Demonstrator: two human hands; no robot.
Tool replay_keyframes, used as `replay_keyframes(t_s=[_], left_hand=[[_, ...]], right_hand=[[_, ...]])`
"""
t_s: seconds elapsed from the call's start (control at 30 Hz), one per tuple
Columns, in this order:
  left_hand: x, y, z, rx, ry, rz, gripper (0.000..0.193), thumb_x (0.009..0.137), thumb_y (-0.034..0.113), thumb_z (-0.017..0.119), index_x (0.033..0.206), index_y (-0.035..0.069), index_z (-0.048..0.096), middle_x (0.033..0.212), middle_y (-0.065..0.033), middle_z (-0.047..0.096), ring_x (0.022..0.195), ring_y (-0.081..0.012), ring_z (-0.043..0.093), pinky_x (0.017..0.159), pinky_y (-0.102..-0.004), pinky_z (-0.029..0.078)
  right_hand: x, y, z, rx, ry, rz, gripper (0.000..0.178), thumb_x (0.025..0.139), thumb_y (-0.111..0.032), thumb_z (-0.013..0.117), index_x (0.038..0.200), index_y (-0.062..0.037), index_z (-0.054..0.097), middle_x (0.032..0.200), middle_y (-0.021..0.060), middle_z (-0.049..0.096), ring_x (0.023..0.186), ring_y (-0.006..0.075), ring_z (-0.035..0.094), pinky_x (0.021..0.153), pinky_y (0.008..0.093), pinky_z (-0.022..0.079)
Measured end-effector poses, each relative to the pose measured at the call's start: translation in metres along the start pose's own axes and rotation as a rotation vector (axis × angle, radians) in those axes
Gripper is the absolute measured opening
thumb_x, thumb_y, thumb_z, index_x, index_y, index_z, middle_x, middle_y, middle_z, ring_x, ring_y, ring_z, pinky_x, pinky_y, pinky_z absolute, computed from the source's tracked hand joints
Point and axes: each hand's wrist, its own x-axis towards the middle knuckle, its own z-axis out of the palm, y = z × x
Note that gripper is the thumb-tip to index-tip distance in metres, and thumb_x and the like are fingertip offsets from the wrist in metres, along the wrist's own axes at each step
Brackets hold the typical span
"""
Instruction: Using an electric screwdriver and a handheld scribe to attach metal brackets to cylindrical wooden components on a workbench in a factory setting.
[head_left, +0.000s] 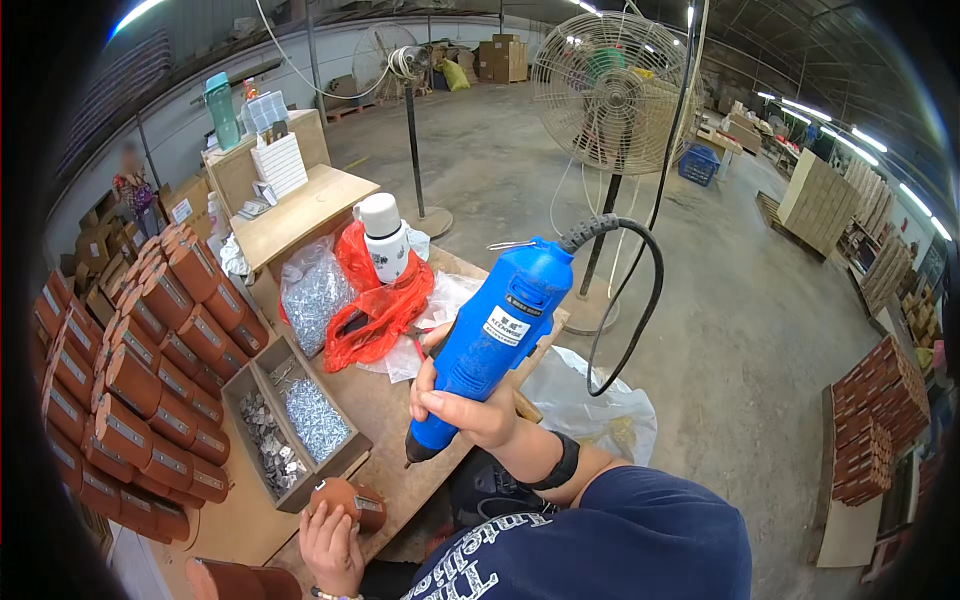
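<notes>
Wrapped round a blue electric screwdriver [490, 330] is my right hand [470, 405]. The tool slants, its dark tip pointing down at the left and a black cable leaving its upper end. Below that tip, at the bench's near edge, my left hand [332, 545] grips a short reddish-brown rounded block [368, 508]; part of the block is behind the fingers. The screwdriver tip is apart from the block. Just beyond the left hand lies a two-compartment wooden box [355, 452], with small metal plates [268, 440] in one side and silvery screws [316, 418] in the other.
Stacked reddish-brown blocks [150, 370] with metal strips fill the bench's left. Further back are a bag of screws [316, 295], a red plastic bag [375, 325], a white flask [384, 240] and a wooden stand [310, 195]. A caged fan [615, 95] stands beyond the bench.
</notes>
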Motion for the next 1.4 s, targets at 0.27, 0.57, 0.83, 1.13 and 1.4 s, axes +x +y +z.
replay_keyframes(t_s=[0.27, 0.57, 0.83, 1.13, 1.4], left_hand=[[0.016, 0.018, -0.006, 0.217, 0.059, -0.341, 0.013, 0.067, 0.004, 0.057, 0.079, 0.005, 0.057, 0.071, -0.0117, 0.053, 0.069, -0.0286, 0.052, 0.082, -0.0413, 0.04], [0.031, 0.008, 0.017, 0.227, 0.143, -0.265, 0.015, 0.065, 0.007, 0.059, 0.08, 0.006, 0.058, 0.075, -0.0081, 0.051, 0.07, -0.0254, 0.049, 0.068, -0.0354, 0.039], [0.016, 0.015, 0.031, 0.211, 0.208, -0.395, 0.022, 0.065, 0.016, 0.065, 0.084, 0.005, 0.06, 0.078, -0.0074, 0.051, 0.074, -0.0247, 0.048, 0.069, -0.0357, 0.037], [0.001, 0.007, 0.032, 0.007, 0.116, -0.423, 0.056, 0.056, 0.017, 0.072, 0.105, 0.004, 0.05, 0.112, -0.0153, 0.046, 0.108, -0.0362, 0.038, 0.092, -0.0429, 0.031], [-0.009, -0.026, 0.001, -0.208, -0.056, -0.258, 0.048, 0.06, 0.01, 0.069, 0.105, 0.002, 0.052, 0.115, -0.0135, 0.047, 0.112, -0.0364, 0.038, 0.092, -0.0423, 0.033]], right_hand=[[0.0, 0.008, 0.011, 0.014, -0.044, 0.066, 0.05, 0.066, -0.001, 0.056, 0.11, -0.0028, 0.031, 0.068, 0.0097, 0.05, 0.06, 0.0202, 0.053, 0.058, 0.0334, 0.043], [0.008, 0.009, 0.006, 0.03, -0.095, -0.093, 0.045, 0.07, -0.001, 0.05, 0.11, 0.0046, 0.031, 0.069, 0.0115, 0.05, 0.058, 0.02, 0.052, 0.058, 0.0325, 0.045], [0.012, 0.02, 0.007, 0.076, -0.125, -0.043, 0.044, 0.07, -0.005, 0.049, 0.109, 0.006, 0.03, 0.067, 0.013, 0.05, 0.059, 0.0214, 0.051, 0.056, 0.0379, 0.046], [0.009, 0.023, 0.006, 0.091, -0.098, -0.009, 0.046, 0.07, -0.004, 0.049, 0.11, 0.0058, 0.029, 0.066, 0.0134, 0.05, 0.058, 0.0215, 0.051, 0.056, 0.0379, 0.045], [0.006, 0.023, 0.001, 0.095, -0.113, -0.018, 0.046, 0.072, -0.004, 0.048, 0.113, 0.0049, 0.03, 0.07, 0.0134, 0.05, 0.059, 0.0218, 0.051, 0.059, 0.0373, 0.044]])
